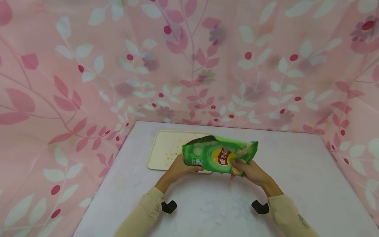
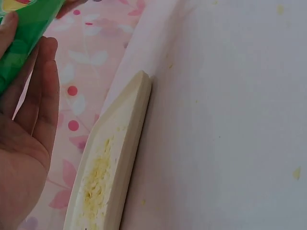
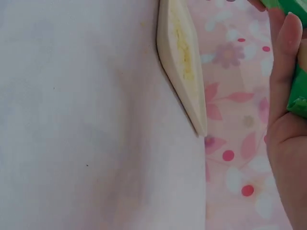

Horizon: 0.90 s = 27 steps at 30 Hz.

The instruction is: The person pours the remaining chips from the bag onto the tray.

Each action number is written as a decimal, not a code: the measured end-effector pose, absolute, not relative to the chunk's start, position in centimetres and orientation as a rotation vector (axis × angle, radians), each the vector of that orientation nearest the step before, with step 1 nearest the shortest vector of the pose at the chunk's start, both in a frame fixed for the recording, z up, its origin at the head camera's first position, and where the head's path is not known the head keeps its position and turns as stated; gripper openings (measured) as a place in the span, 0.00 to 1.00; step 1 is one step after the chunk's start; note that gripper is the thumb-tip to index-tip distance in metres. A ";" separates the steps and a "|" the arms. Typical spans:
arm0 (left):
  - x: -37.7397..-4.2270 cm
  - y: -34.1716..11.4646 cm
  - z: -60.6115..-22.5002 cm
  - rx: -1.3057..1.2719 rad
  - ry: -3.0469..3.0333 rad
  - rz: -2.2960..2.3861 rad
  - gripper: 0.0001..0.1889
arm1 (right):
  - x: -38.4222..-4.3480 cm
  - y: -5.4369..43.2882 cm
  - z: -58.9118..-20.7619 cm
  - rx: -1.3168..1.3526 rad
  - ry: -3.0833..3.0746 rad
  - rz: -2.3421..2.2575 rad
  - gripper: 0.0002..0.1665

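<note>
A green chip bag with a red and yellow logo is held up between both hands, lying sideways over the tray's right part. My left hand grips its left end, thumb along the front. At the other end, my right hand pinches the bag with the thumb on its front. Beneath and to the left lies a cream tray scattered with yellow crumbs. The left wrist view shows the left hand below the green bag; the right wrist view shows the right hand beside it.
The tray rests on a white-covered table, where a few small crumbs lie loose. Pink floral cloth hangs behind and at both sides. Black wrist pieces show near both sleeves.
</note>
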<state>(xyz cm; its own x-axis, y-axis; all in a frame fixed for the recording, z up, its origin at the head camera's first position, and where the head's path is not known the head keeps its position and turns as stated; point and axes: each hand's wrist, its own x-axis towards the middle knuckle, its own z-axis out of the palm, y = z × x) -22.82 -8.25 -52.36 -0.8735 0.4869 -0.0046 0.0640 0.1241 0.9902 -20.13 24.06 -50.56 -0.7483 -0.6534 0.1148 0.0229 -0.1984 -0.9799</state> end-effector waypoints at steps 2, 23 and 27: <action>-23.0 -8.5 -52.4 0.542 2.065 1.803 0.25 | -20.2 23.7 -50.4 -0.708 1.652 -2.013 0.20; -23.0 -10.0 -53.1 0.523 1.914 1.879 0.24 | -17.6 22.3 -50.5 -0.585 1.731 -2.320 0.20; -22.6 -9.7 -53.1 0.514 1.918 1.825 0.26 | -17.3 22.8 -50.3 -0.644 1.837 -2.287 0.22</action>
